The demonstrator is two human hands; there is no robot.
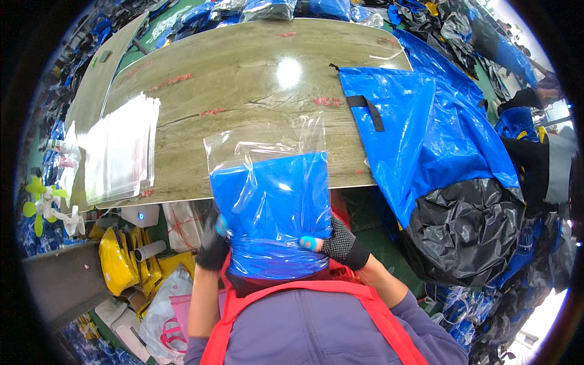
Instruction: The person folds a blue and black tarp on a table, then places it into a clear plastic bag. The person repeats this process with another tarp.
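A folded blue tarp-like bag [267, 194] lies inside a clear plastic sleeve [267, 137], whose upper end stretches flat beyond the blue fabric onto the table. My left hand [213, 244], in a dark fingerless-style glove with blue at the thumb tip, grips the package's left edge. On the lower right side, my right hand [345, 244] pinches it, thumb on top and fingers out of sight underneath. The gloves are dark with pale dots. The package's near end rests close against my red apron [292, 285].
A wood-patterned table [243, 67] spreads ahead. Clear sleeves [121, 146] are stacked at its left. A large blue-and-black bag [438, 152] drapes over the right edge. At far left are a small green fan [39, 207] and yellow folded pieces [118, 261]; blue packs [267, 9] line the back.
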